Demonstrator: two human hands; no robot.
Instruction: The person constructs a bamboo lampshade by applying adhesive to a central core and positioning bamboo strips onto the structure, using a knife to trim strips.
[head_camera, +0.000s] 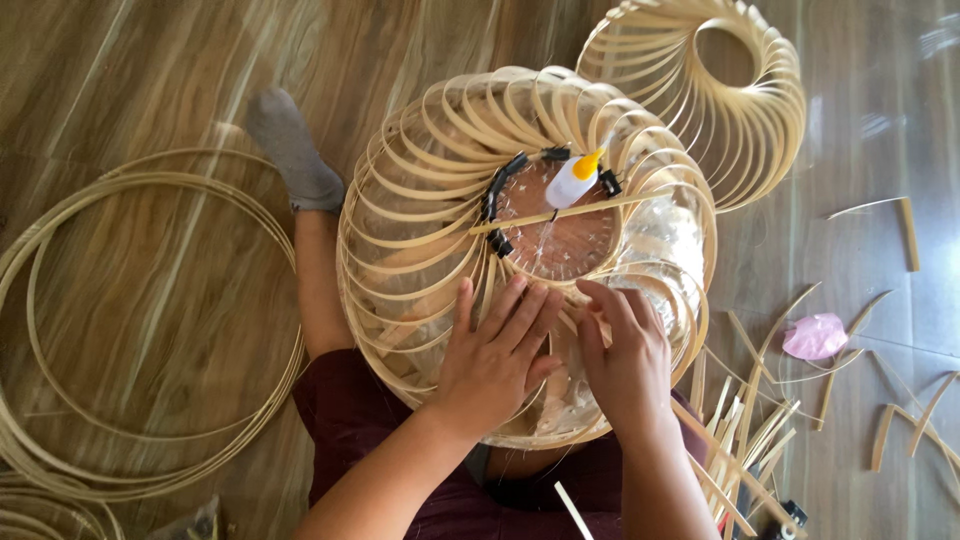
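The floor (180, 90) was glossy wood-grain planking. Large bamboo hoops (150, 320) lay on it to the left; loose bamboo strips (745, 430) and a pink bag (815, 336) lay to the right. A finished bamboo shade (745, 110) stood at the top right.

In the head view, a round bamboo lampshade frame (420, 210) rested on the seated person's lap. A white glue bottle (574, 180) with a yellow cap lay on its central ring, beside black clips (497, 190).

The left hand (495, 360) lay flat, fingers spread, on the frame's near strips, gripping nothing. The right hand (625, 355) pressed curled fingers onto adjacent strips; whether its grip was closed on a strip could not be determined.
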